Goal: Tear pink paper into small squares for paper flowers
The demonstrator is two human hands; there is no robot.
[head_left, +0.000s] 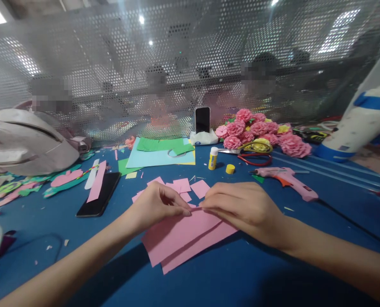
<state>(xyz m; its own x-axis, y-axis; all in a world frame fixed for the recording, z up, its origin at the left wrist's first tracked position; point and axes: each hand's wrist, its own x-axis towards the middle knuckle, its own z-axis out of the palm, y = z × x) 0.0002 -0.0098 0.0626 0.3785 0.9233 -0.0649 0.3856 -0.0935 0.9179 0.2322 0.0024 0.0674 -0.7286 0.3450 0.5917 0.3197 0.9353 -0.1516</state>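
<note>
"On the blue surface [228, 277], close to the person, what lay there?"

"A top pink sheet [177, 236] lay slantwise over a lower pink sheet [196, 247], and a strip of the second one showed along the nearer side."

"In which state were the hands?"

"The left hand [161, 202] had its thumb and fingers closed on the far edge of the top pink sheet. The right hand [241, 209] pinched the same edge just beside it, with its fingers bent together. Whether the lower pink sheet was also caught in this grip, I could not tell."

"And beyond them?"

"Some small pink squares [200, 189] were scattered there, partly hidden. Farther back, a glue stick [213, 160] stood upright, and a yellow cap [230, 169] was near it."

"What did you notice on the right?"

"A pink glue gun [286, 177] lay on its side with a black cable. Behind it were scissors [230, 151] and a heap of pink and yellow flowers [257, 128]."

"And on the left?"

"A dark phone [99, 207] lay flat, with a pink strip [97, 182] partly across it. Toward the back, green paper [154, 145] rested upon a light blue sheet [154, 160]."
</note>
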